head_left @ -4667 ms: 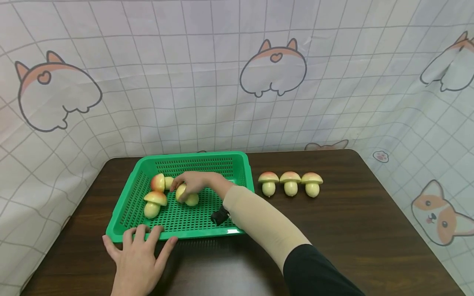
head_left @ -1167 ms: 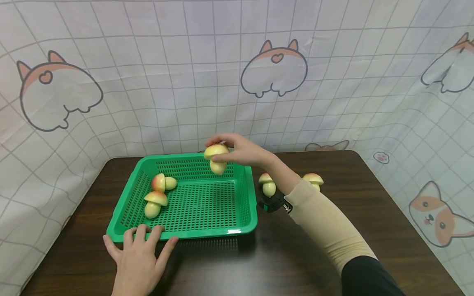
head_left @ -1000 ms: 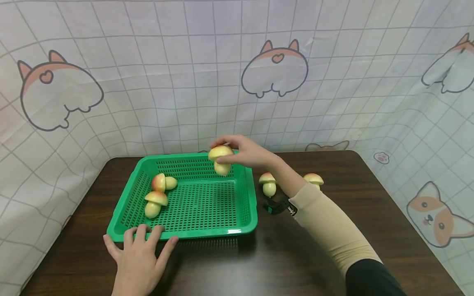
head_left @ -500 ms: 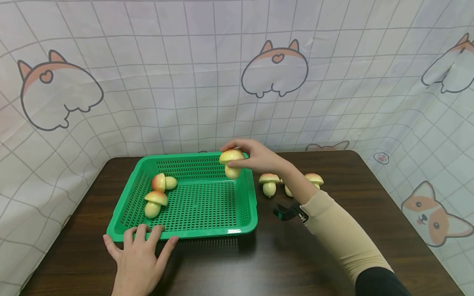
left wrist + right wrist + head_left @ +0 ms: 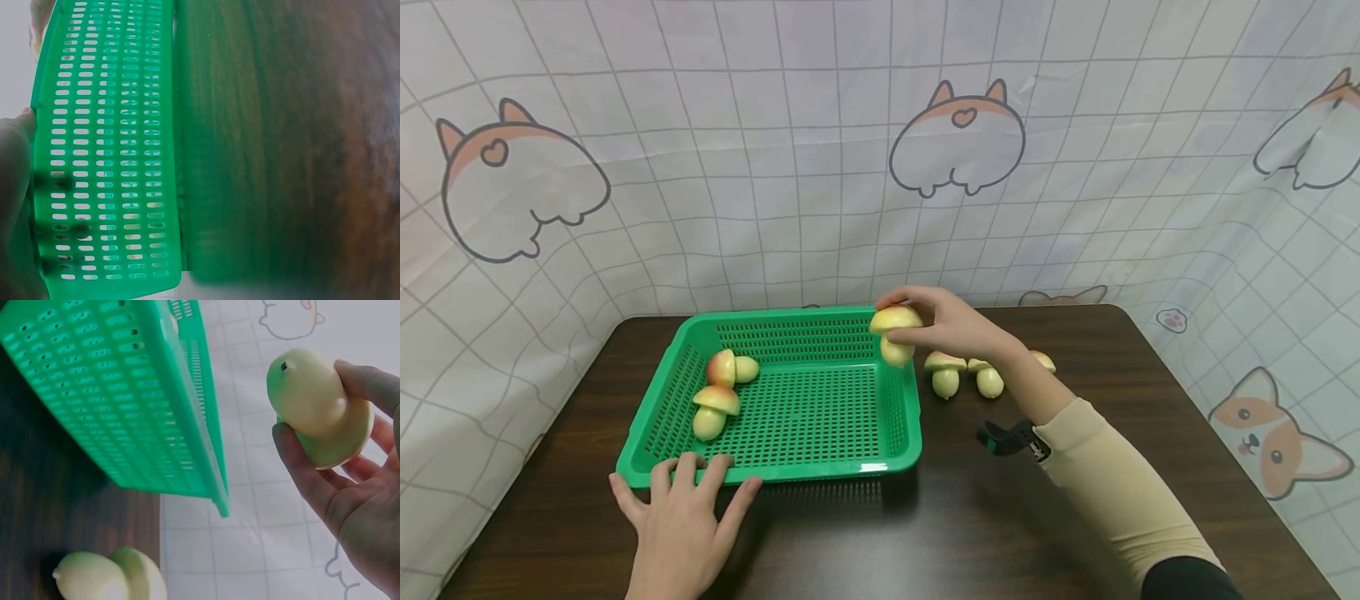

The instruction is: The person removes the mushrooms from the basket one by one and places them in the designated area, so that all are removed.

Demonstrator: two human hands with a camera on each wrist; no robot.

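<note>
My right hand (image 5: 951, 321) pinches a toy mushroom (image 5: 895, 317) by cap and stem, above the basket's right rim. In the right wrist view, that mushroom's rounded stem end (image 5: 297, 381) faces the camera, between thumb and fingers. My left hand (image 5: 681, 521) holds the front rim of the green plastic basket (image 5: 775, 473), its fingers hooked over the edge near the left corner. In the left wrist view, the fingers show as dark shapes through the slotted wall (image 5: 106, 150). Inside the basket at the left lie two mushrooms, one upper (image 5: 730, 369) and one lower (image 5: 713, 412).
Right of the basket, three more mushrooms line the dark wooden table (image 5: 1150, 467): one left (image 5: 945, 375), one middle (image 5: 988, 379), and one right (image 5: 1042, 360) mostly hidden by my right forearm. A patterned cloth (image 5: 820, 167) hangs behind the table.
My right hand has lifted a mushroom out of the basket and carried it rightward, lately dropping slightly. The left hand stays on the rim.
</note>
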